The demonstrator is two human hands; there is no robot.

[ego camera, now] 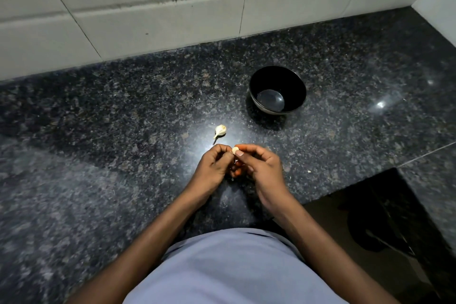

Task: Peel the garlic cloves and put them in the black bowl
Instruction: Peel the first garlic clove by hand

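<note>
Small pale garlic clove (235, 150) pinched at centre frame, just below middle, between fingertips of both hands. Left hand (214, 168) curled, gripping clove from left side; right hand (261, 168) curled, thumb pressed on clove from right. Held above dark speckled granite tabletop (98, 131), not resting on it. Amount of skin left on clove: too small to tell.

Second garlic piece, whitish with a thin stem (219, 131), lying on tabletop just above and left of hands, untouched. Round glossy black bowl (277, 90) upright at upper right of hands, well apart from clove; nothing visible inside.

Risks, judged: clove small and probably slick once bared, so could squirt from pinch and roll over tabletop, or drop off edge at lower right into dark gap (382, 229). Thin skin may tear in scraps and cling to fingers. A few pale flecks (308, 171) on tabletop right of hands.

Path from hands to bowl unobstructed. White tiled wall (172, 7) across top of frame. Pale blue garment (234, 266) at bottom centre.
</note>
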